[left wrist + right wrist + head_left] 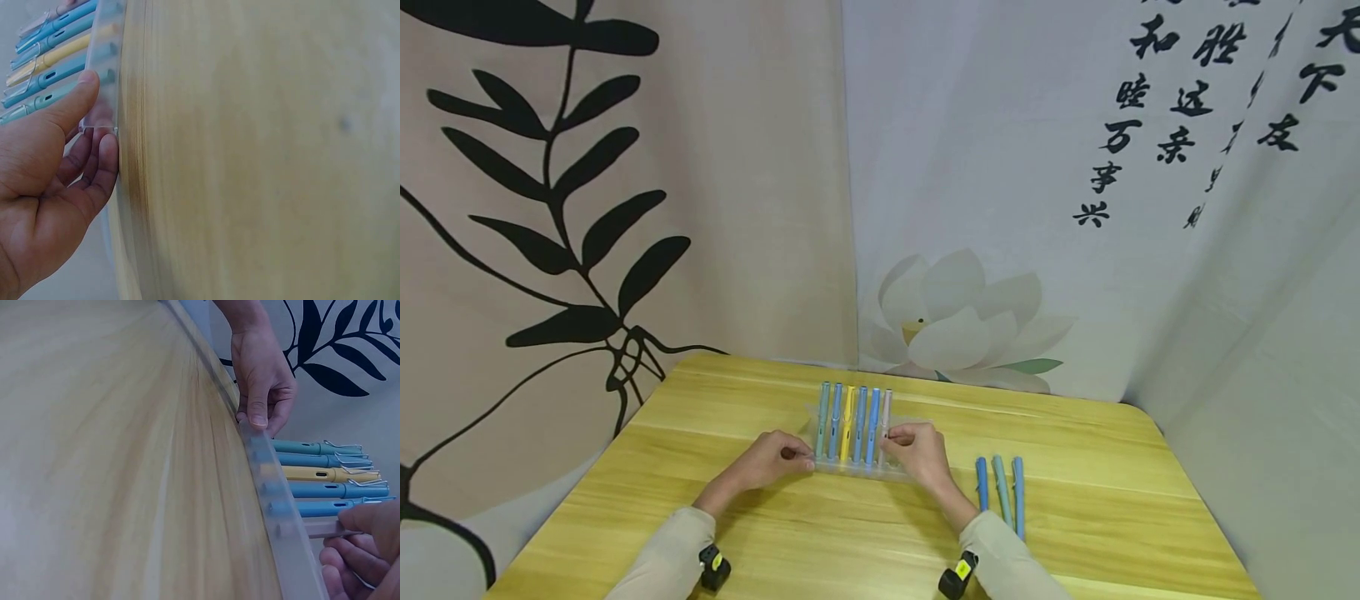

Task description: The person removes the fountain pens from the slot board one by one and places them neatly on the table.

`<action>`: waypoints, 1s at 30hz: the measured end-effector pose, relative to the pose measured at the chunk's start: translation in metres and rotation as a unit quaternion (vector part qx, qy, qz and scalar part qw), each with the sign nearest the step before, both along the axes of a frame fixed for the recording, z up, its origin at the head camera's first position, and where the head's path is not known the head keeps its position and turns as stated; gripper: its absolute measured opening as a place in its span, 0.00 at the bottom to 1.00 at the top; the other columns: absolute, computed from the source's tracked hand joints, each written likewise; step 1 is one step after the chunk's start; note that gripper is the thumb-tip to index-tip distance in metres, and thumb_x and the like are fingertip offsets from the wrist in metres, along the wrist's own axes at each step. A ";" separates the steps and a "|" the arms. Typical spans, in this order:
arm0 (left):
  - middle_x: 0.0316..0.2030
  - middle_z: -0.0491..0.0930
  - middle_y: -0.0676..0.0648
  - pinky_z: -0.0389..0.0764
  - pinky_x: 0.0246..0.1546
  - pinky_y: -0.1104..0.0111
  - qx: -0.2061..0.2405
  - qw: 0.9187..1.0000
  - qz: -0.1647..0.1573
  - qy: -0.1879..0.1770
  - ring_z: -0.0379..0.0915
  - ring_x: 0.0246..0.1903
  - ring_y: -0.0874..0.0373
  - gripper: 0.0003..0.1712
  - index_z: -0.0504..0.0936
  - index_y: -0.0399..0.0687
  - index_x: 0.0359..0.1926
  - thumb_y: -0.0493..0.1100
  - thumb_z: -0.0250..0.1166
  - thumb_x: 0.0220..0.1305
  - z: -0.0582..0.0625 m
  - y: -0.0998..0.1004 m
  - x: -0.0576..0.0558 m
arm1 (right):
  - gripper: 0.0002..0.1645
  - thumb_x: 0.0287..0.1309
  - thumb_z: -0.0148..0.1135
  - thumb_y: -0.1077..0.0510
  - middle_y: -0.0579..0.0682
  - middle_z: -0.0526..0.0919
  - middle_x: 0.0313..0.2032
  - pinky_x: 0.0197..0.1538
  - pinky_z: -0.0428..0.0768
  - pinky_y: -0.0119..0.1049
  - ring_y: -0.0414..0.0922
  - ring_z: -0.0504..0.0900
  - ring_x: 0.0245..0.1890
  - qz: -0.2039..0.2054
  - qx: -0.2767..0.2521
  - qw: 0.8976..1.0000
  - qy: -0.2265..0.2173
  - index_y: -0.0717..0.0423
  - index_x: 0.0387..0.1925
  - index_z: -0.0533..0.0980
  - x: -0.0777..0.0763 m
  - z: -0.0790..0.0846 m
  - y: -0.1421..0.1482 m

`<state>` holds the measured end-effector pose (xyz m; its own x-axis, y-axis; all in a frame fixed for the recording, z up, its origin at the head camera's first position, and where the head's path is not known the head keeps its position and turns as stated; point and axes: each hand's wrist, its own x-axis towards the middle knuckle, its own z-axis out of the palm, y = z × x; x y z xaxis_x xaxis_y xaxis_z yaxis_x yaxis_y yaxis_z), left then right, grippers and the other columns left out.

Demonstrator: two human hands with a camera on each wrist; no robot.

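A clear plastic pen rack (852, 471) stands on the wooden table, with a row of pens slotted upright: green, blue, yellow (847, 421), more blue, and a pale pinkish one. My left hand (772, 458) pinches the rack's left end; in the left wrist view the thumb lies on its upper face, fingertips under the corner. At the row's right end, my right hand (920, 454) holds the pale pinkish pen (322, 529) between thumb and fingers. That pen's lower end sits in the rack, beside a blue pen (312, 507). Its upper part is hidden by the fingers in the right wrist view.
To the right of my right forearm lie three more pens: a blue pen (982, 483), a green pen (1002, 490) and another blue pen (1018, 496). A printed curtain (760, 208) hangs behind the table's (1120, 500) far edge.
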<state>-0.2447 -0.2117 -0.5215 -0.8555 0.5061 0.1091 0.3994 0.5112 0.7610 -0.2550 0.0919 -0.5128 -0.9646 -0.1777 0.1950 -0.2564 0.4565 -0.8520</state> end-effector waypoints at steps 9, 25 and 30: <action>0.36 0.86 0.50 0.76 0.34 0.71 0.002 1.000 0.001 -0.003 0.72 0.30 0.62 0.06 0.89 0.46 0.40 0.42 0.67 0.70 0.000 0.000 -0.001 | 0.10 0.62 0.72 0.52 0.49 0.90 0.35 0.38 0.85 0.38 0.43 0.88 0.36 -0.017 -0.009 1.000 -0.008 0.54 0.39 0.88 -0.001 0.011 0.002; 0.36 0.86 0.51 0.77 0.35 0.71 -0.002 1.000 0.001 0.000 0.74 0.31 0.62 0.06 0.89 0.46 0.40 0.43 0.67 0.70 -0.001 -0.001 -0.001 | 0.11 0.61 0.73 0.52 0.49 0.90 0.36 0.42 0.85 0.44 0.45 0.89 0.38 -0.033 -0.023 0.999 0.014 0.53 0.41 0.88 0.007 0.033 0.019; 0.36 0.86 0.51 0.77 0.35 0.71 -0.004 1.000 -0.002 -0.001 0.73 0.31 0.63 0.06 0.89 0.47 0.40 0.43 0.67 0.71 -0.002 -0.001 0.000 | 0.10 0.60 0.74 0.52 0.48 0.90 0.36 0.42 0.85 0.42 0.45 0.89 0.38 -0.043 -0.033 0.998 0.011 0.53 0.40 0.88 0.010 0.037 0.028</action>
